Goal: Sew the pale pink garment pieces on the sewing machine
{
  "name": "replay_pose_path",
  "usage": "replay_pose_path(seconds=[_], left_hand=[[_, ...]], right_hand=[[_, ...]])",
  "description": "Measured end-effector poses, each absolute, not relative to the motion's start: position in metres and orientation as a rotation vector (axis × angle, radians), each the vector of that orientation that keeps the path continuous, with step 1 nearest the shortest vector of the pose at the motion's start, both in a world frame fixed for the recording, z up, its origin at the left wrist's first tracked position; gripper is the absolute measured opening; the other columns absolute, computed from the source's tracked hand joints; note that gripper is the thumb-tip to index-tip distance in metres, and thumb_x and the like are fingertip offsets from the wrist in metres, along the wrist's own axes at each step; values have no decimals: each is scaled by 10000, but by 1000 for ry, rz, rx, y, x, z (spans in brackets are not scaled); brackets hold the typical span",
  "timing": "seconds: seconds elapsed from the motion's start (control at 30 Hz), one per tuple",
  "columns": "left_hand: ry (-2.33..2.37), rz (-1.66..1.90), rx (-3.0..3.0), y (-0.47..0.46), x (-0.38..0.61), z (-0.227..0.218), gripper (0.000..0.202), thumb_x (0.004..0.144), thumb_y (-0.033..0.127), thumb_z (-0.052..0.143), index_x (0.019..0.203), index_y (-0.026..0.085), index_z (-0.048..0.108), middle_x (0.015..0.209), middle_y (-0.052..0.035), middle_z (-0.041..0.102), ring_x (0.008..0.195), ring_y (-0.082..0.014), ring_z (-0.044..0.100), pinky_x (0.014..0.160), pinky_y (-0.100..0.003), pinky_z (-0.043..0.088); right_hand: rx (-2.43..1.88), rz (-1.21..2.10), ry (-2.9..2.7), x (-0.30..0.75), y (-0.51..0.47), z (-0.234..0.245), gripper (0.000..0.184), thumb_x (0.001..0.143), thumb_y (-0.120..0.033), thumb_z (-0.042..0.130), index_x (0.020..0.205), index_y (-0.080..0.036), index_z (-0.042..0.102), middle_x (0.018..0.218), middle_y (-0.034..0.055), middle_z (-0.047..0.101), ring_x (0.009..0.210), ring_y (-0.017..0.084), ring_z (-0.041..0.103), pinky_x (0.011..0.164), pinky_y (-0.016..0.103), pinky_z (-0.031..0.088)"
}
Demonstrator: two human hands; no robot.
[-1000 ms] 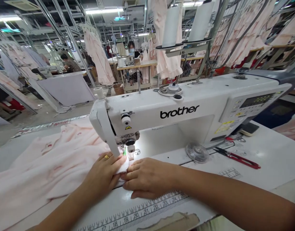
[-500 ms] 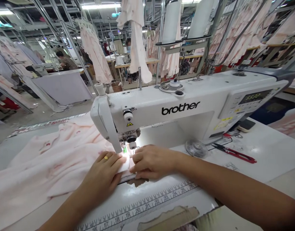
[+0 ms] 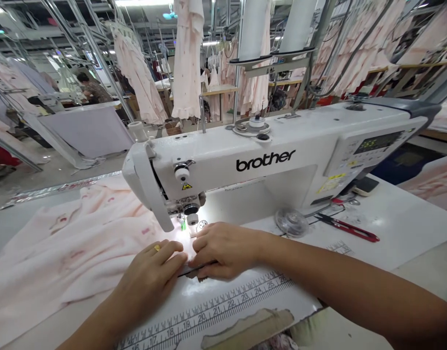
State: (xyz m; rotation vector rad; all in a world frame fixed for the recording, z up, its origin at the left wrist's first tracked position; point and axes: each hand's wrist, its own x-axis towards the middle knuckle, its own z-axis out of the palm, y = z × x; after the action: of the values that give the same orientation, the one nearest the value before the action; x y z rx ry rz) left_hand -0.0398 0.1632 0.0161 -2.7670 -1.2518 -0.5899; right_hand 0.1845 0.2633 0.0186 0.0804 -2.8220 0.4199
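Observation:
A pale pink cloth [image 3: 85, 238] with small reddish prints spreads from the left side of the table up to the needle area [image 3: 183, 226] of a white sewing machine [image 3: 216, 170]. Its near edge lies between my hands, lit brightly by the machine lamp. My left hand [image 3: 152, 267], with a gold ring, has curled fingers and its thumb and forefinger closed on that cloth edge. Just right of it, my right hand [image 3: 223, 250] bends its fingers down onto the same edge, close in front of the needle. Its fingertips are partly hidden.
A printed ruler scale [image 3: 216, 311] runs along the table's front. Red-handled thread snips [image 3: 349, 227] and a clear round container [image 3: 291, 222] lie right of my hand. Thread cones [image 3: 252, 29] stand behind the machine. Hanging garments [image 3: 187, 63] and a seated person [image 3: 94, 87] are farther back.
My left fingers have drawn in from lying flatter on the cloth to a closer pinch. Both hands sit slightly nearer to me relative to the needle. The view has shifted a little.

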Motion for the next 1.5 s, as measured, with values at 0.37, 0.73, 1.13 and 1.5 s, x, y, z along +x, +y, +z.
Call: replay_pose_path(seconds=[0.37,0.73,1.13,1.5], left_hand=[[-1199,-499,-2667,170,-35,17,222,1004,112,409,1039,132,627,947,-69,645,873,-223,552,805,-377,455],[-1226,-610,-2708,171,-37,23,226,990,95,447,915,182,642,901,-23,674,819,-186,570,799,-351,430],[-1155,-477,-2750,166,-42,24,295,1008,102,365,1116,142,636,1013,-72,669,928,-215,596,836,-368,470],[-1291,-419,-2638,184,-59,13,433,906,48,397,1280,161,582,1193,-114,676,1050,-259,633,881,-416,532]], right_hand=[[-45,444,-2820,185,266,26,112,938,-282,618,983,-220,700,803,-6,615,790,149,523,838,281,404],[-10,437,-2840,187,269,25,178,949,-285,608,1091,-229,699,865,1,651,809,146,541,849,273,419],[-125,364,-2832,185,268,26,202,968,-269,568,1130,-207,670,908,21,667,850,169,554,914,318,375],[-415,149,-2871,180,263,29,263,979,-392,552,1156,-217,637,1071,58,633,980,219,493,1058,405,279]])
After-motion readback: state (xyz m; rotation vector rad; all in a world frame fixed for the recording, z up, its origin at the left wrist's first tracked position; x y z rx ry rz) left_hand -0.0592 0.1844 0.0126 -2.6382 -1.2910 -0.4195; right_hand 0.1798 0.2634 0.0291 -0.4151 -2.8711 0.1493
